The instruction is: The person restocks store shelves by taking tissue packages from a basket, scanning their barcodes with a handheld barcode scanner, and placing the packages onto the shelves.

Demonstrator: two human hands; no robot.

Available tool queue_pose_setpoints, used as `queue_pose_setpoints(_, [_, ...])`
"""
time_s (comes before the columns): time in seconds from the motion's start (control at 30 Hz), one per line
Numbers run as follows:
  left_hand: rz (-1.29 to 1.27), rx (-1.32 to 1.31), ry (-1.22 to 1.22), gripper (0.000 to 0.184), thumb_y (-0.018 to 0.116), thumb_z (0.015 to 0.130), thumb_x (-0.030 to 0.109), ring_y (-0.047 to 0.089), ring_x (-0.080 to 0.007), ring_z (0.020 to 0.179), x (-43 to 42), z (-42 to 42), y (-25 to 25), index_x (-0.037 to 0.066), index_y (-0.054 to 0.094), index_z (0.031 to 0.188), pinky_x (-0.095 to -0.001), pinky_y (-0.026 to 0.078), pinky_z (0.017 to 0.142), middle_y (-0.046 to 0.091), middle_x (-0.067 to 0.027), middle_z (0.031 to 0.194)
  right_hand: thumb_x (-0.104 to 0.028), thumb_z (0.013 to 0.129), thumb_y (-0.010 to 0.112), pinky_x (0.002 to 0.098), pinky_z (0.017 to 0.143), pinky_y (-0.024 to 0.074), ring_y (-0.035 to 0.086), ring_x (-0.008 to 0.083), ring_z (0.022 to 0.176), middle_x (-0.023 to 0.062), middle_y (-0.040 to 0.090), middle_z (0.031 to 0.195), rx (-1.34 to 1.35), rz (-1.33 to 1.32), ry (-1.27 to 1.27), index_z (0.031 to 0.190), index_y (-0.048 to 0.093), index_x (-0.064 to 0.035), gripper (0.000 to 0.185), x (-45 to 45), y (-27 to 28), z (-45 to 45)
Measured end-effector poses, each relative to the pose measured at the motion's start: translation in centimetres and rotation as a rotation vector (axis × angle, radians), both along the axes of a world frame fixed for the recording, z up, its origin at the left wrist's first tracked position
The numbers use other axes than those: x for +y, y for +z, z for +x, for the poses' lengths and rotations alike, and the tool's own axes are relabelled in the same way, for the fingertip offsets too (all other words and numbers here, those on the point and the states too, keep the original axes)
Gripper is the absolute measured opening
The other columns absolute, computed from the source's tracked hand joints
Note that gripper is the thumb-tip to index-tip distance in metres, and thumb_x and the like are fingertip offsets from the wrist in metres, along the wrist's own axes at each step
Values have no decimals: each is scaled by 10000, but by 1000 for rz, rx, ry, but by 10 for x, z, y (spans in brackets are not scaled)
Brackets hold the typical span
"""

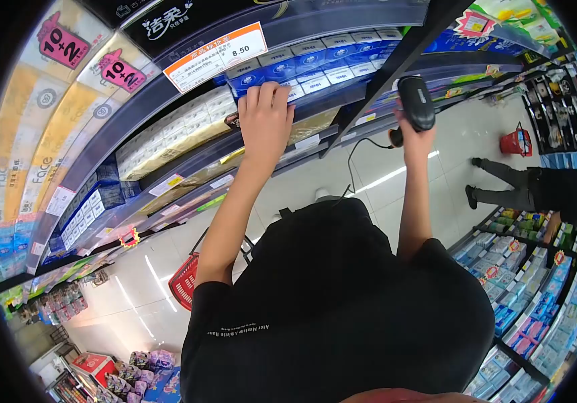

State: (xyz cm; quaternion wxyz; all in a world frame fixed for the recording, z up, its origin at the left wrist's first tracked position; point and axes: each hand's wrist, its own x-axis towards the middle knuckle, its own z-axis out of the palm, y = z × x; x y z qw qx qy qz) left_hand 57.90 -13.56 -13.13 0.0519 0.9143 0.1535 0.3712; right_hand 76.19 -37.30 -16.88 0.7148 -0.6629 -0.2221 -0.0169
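My left hand (pixel 265 121) reaches onto the shelf, its fingers bent over the front edge of the blue and white tissue packs (pixel 315 67). Whether it grips a pack cannot be made out. Left of it lie cream-coloured packs (pixel 181 129) in a long row. My right hand (pixel 414 138) is wrapped round the handle of a black handheld scanner (pixel 416 104), which is held up beside the shelf post. From the scanner a black cable (pixel 351 161) hangs down. An orange-edged price tag (pixel 214 57) reading 8.50 is on the shelf rail above my left hand.
A black shelf post (pixel 386 80) stands between my hands. Red baskets are on the floor, one (pixel 184 282) beside me and one (pixel 516 142) farther off at the right. Another person (pixel 557 191) in dark clothes is by the stocked shelves at the right.
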Motion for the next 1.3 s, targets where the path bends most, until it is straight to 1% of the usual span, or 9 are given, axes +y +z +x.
queue_pose_setpoints(0.03, [3, -4, 12, 362, 793, 724, 118, 542, -282, 973, -1, -1, 1, 98, 646, 1055, -401, 420, 824, 578, -73, 1029, -7, 792, 740, 259, 695, 486, 633, 97, 770, 45, 694, 883, 2, 4, 9, 1003, 691, 18, 218, -4, -1, 8])
queue_pose_setpoints(0.1, [-3, -2, 43, 353, 793, 726, 114, 544, -289, 973, -5, -2, 3, 93, 641, 1044, -408, 423, 823, 579, -81, 1036, 101, 847, 608, 361, 984, 507, 626, 239, 1148, 150, 655, 1203, -23, -4, 74, 1268, 571, 50, 426, -7, 9, 19])
queue_pose_setpoints(0.3, [-131, -3, 175, 363, 760, 752, 51, 568, -314, 988, -15, -36, 14, 54, 603, 1079, -424, 474, 841, 565, -114, 1089, 57, 795, 661, 413, 1055, 414, 602, 302, 1204, 143, 657, 1165, 144, 25, 167, 1207, 596, 41, 418, -8, -4, 55])
queue_pose_setpoints(0.37, [-491, -111, 201, 376, 735, 773, 3, 603, -319, 956, -22, -45, 14, 19, 591, 1120, -400, 524, 820, 557, -140, 1107, 57, 767, 653, 481, 1108, 373, 541, 337, 1278, 154, 631, 1200, 221, 78, 346, 1165, 605, 29, 402, -5, -7, 65])
queue_pose_setpoints(0.47, [-660, -182, 224, 407, 705, 819, -10, 653, -311, 998, -30, -45, 3, -18, 563, 1201, -374, 556, 862, 602, -200, 1141, 40, 736, 636, 571, 1153, 301, 457, 366, 1353, 170, 586, 1279, 287, 252, 529, 1128, 616, 26, 392, 0, -16, 79])
queue_pose_setpoints(0.57, [-754, -231, 249, 479, 703, 858, 8, 638, -243, 1115, -33, -43, -10, -51, 513, 1294, -346, 538, 939, 624, -185, 1230, 67, 699, 604, 545, 1149, 334, 572, 298, 1213, 136, 633, 1159, 275, 352, 618, 1285, 550, 6, 591, 3, -24, 91])
queue_pose_setpoints(0.83, [-743, -337, 332, 336, 697, 871, -4, 686, -192, 981, -37, -27, -11, -80, 585, 1179, -302, 572, 846, 695, -160, 1063, -21, 696, 626, 621, 1159, 266, 439, 379, 1359, 200, 549, 1309, 312, 302, 664, 1017, 621, 45, 328, 4, -28, 110])
queue_pose_setpoints(1.17, [-821, -450, 411, 251, 719, 866, 38, 724, -192, 858, -36, -19, -12, -66, 629, 1076, -279, 571, 753, 727, -171, 923, -40, 696, 641, 641, 1124, 316, 490, 352, 1304, 181, 581, 1212, 311, 201, 703, 1098, 619, 48, 412, 3, -34, 131])
queue_pose_setpoints(1.3, [-607, -372, 398, 306, 702, 880, 32, 694, -208, 987, -38, -18, -16, -39, 620, 1166, -309, 539, 869, 707, -158, 1069, -80, 700, 660, 634, 1106, 336, 431, 336, 1352, 145, 566, 1240, 326, 240, 806, 1195, 597, 22, 510, 5, -37, 143])
